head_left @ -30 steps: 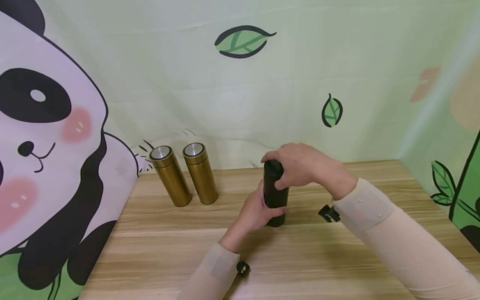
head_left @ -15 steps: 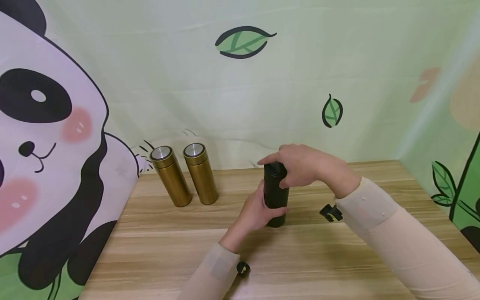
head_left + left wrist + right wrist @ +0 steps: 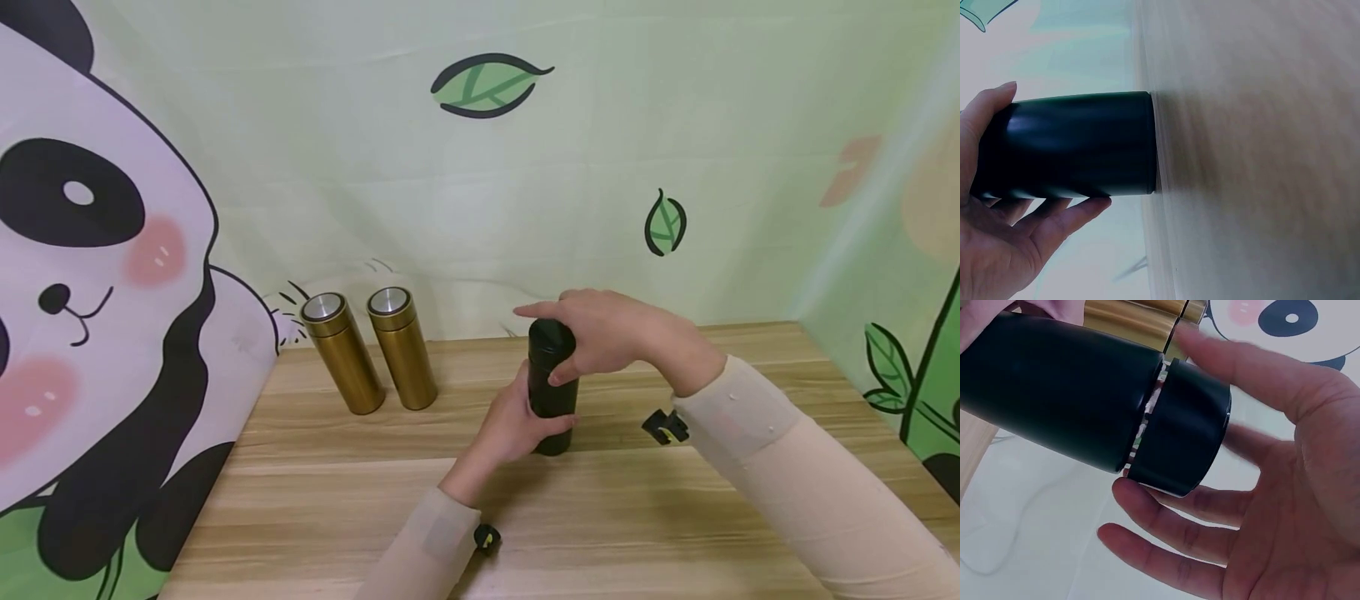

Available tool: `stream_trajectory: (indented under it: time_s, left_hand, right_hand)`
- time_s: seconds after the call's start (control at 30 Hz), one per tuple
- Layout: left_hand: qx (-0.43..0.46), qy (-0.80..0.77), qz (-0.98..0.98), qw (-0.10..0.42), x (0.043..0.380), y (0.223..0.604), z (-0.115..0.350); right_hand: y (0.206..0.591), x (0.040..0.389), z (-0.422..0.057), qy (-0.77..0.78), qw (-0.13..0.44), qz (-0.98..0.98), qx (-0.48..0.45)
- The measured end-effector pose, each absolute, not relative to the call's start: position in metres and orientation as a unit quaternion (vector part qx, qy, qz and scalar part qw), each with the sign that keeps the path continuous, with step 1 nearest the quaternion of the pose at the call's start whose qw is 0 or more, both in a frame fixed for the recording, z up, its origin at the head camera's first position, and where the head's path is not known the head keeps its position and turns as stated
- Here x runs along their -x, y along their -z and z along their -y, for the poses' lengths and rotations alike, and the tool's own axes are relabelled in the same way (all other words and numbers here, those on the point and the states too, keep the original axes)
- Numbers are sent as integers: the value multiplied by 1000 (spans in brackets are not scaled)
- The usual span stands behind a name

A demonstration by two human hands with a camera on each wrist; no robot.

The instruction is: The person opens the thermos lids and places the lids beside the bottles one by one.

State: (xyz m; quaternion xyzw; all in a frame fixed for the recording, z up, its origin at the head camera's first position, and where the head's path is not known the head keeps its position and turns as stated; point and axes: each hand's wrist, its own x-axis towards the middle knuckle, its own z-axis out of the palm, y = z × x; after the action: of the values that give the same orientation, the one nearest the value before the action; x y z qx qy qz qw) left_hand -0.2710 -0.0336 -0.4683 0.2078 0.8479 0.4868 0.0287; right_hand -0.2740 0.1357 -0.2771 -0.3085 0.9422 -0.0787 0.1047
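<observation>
A black thermos flask (image 3: 551,392) stands upright on the wooden table. My left hand (image 3: 512,419) grips its lower body, thumb on the near side; in the left wrist view, the hand (image 3: 1007,231) is around the body and the base meets the tabletop. From above, my right hand (image 3: 611,333) holds the flask's black lid (image 3: 550,335), with the index finger stretched out past it. Seen from the right wrist, the thumb and fingers (image 3: 1172,515) lie around the lid (image 3: 1182,428). A shiny ring (image 3: 1146,419) shows between lid and body.
Two gold thermos flasks with silver-topped lids, a left one (image 3: 345,358) and a right one (image 3: 403,350), stand at the back left of the table (image 3: 337,500). Behind is a pale green backdrop (image 3: 337,167) with a panda print on the left.
My right hand has turned slightly about the lid; its index finger has straightened out to the left and its thumb has shifted. The left hand and flask have stayed put.
</observation>
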Motion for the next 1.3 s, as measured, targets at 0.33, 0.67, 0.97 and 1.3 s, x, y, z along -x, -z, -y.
stream_trajectory:
  time_s: [0.33, 0.67, 0.97, 1.3]
  left_hand:
    - [-208, -496, -842, 23, 272, 470, 33]
    - [-195, -489, -850, 34, 270, 470, 33]
    - [-200, -494, -845, 38, 271, 470, 34]
    - [-212, -495, -842, 33, 271, 469, 34]
  right_hand:
    - [283, 275, -134, 97, 54, -958, 264]
    - [291, 273, -126, 95, 1, -966, 241]
    - [293, 272, -126, 95, -19, -965, 243]
    - [293, 273, -127, 90, -12, -964, 249]
